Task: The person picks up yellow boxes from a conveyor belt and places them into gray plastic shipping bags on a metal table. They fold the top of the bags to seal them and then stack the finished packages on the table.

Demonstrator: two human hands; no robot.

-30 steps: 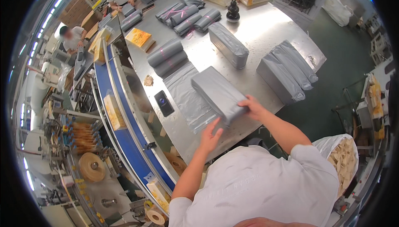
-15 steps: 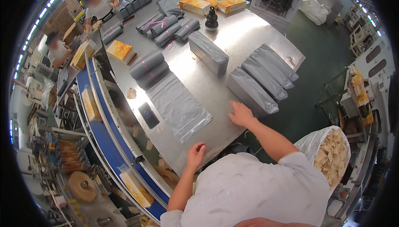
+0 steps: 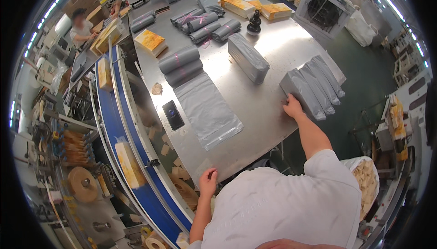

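1. My right hand (image 3: 295, 107), unclenched, meets the near side of a grey, plastic-wrapped rectangular pack (image 3: 296, 86), leftmost in a row by the bare metal table's (image 3: 266, 117) right edge.
2. Light, even pressure low on the pack should, I judge, spare its wrap; a hard shove could tip its neighbours.
3. My right arm (image 3: 314, 135) stretches forward, wrist low over the metal.
4. My left hand (image 3: 208, 183) hangs at the near edge, fingers curled; I cannot tell whether it holds anything.

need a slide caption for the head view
Right hand beside a row of grey-wrapped packs, left hand by the near edge of a metal table; blue conveyor at left.
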